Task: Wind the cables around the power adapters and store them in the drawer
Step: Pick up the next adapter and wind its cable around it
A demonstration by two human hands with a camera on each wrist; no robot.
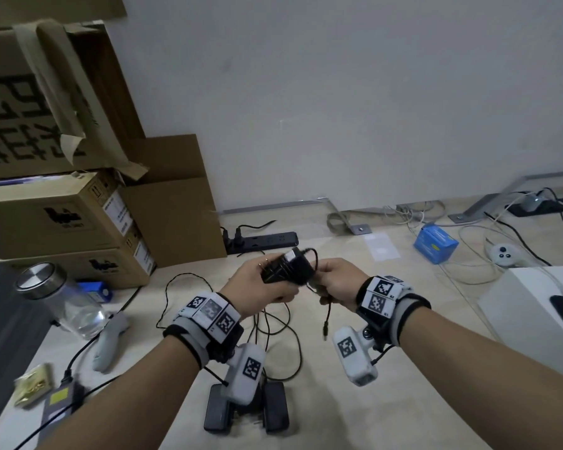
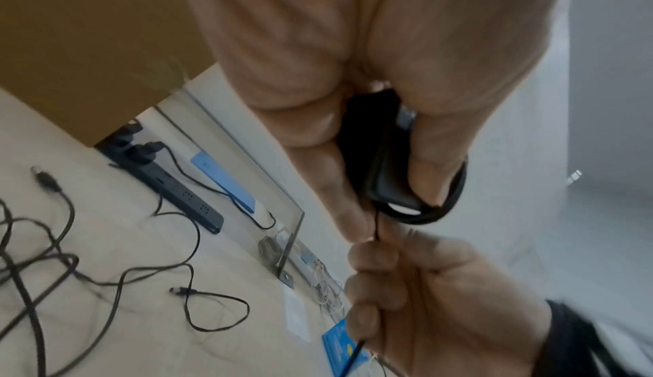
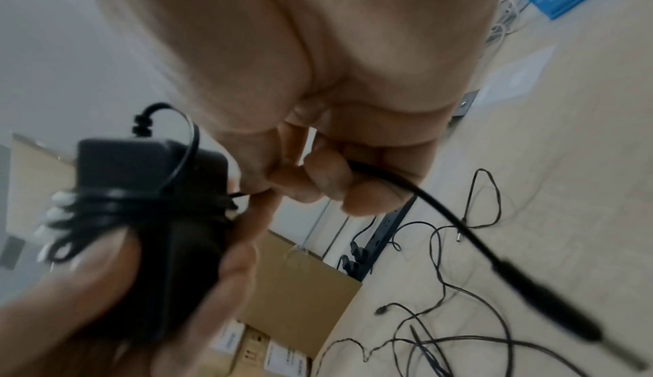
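My left hand (image 1: 257,280) grips a black power adapter (image 1: 286,266) held above the table, its thin black cable wound in several turns round the body (image 3: 141,201). My right hand (image 1: 335,280) is just right of it and pinches the free end of that cable (image 3: 434,204), whose plug (image 1: 324,329) dangles below the fist. Two more black adapters (image 1: 275,410) lie near the table's front edge, partly hidden by the left wrist camera, with their loose cables (image 1: 273,336) tangled on the tabletop. No drawer is visible.
Cardboard boxes (image 1: 62,216) are stacked at the left, a black power strip (image 1: 264,241) lies behind my hands, and a glass jar with a metal lid (image 1: 62,300) stands at left. A blue box (image 1: 435,243), white cables and a white box (image 1: 533,306) sit at right.
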